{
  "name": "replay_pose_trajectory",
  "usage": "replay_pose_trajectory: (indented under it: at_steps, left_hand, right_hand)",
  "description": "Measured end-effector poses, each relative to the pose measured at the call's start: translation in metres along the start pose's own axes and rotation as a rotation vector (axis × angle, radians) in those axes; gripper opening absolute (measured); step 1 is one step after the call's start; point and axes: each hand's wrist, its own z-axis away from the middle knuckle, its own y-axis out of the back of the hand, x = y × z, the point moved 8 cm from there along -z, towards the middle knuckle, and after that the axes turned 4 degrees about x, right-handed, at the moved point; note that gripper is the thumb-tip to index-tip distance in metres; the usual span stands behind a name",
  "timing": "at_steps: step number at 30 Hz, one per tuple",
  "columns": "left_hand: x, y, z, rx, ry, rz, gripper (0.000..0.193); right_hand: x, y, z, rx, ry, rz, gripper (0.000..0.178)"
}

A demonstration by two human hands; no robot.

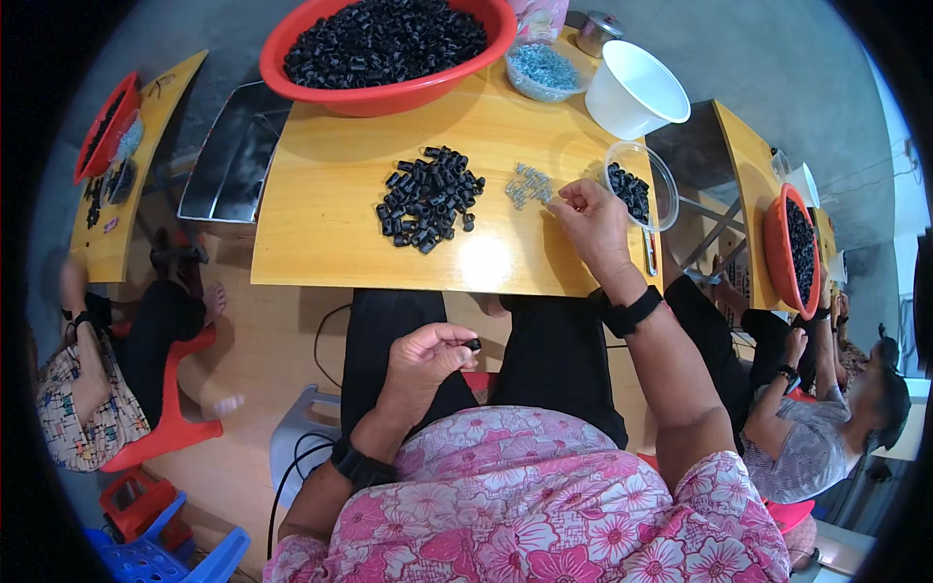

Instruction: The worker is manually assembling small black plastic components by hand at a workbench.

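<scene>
My left hand is held above my lap, thumb and fingers pinching a small black plastic fitting. Over the table's right side is my right hand, its thumb and forefinger closed together; whatever lies between them is too small to make out. Just left of those fingertips is a little pile of silvery metal pins. A heap of black plastic fittings lies farther left on the yellow table. Beside my right hand stands a clear plastic bowl with more black fittings inside.
A large red basin heaped with black fittings stands at the back. A bowl of silvery pieces, a white tub and a metal tin are beside it. A small cutter lies at the right edge. People sit at tables on both sides.
</scene>
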Motion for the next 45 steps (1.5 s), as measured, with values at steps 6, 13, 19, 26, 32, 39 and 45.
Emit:
replay_pose_trajectory:
  at_steps: [6, 13, 19, 26, 32, 39, 45]
  left_hand:
    - [0.001, 0.001, 0.000, -0.001, -0.008, 0.032, 0.019]
    - [0.002, 0.000, 0.001, 0.002, -0.009, -0.010, 0.018]
    - [0.000, 0.002, 0.000, 0.012, -0.006, -0.004, 0.018]
    - [0.001, 0.002, -0.001, 0.025, -0.052, -0.010, 0.020]
    - [-0.001, 0.000, -0.003, 0.005, -0.040, -0.016, 0.019]
    - [-0.002, 0.000, -0.003, 0.012, -0.039, 0.000, 0.019]
    - [-0.002, -0.001, -0.003, 0.008, -0.032, 0.001, 0.019]
  right_hand:
    - [-0.013, -0.007, -0.005, -0.079, 0.028, 0.068, 0.025]
    - [-0.011, -0.011, -0.007, -0.037, 0.079, 0.126, 0.024]
    - [-0.007, -0.014, -0.006, -0.122, -0.014, 0.123, 0.020]
    - [0.012, -0.011, 0.004, -0.110, -0.022, -0.108, 0.019]
    - [0.024, -0.012, 0.012, -0.132, -0.088, -0.277, 0.012]
    - [0.026, -0.014, 0.012, -0.152, -0.087, -0.202, 0.012]
    - [0.022, -0.013, 0.012, -0.111, 0.003, -0.123, 0.014]
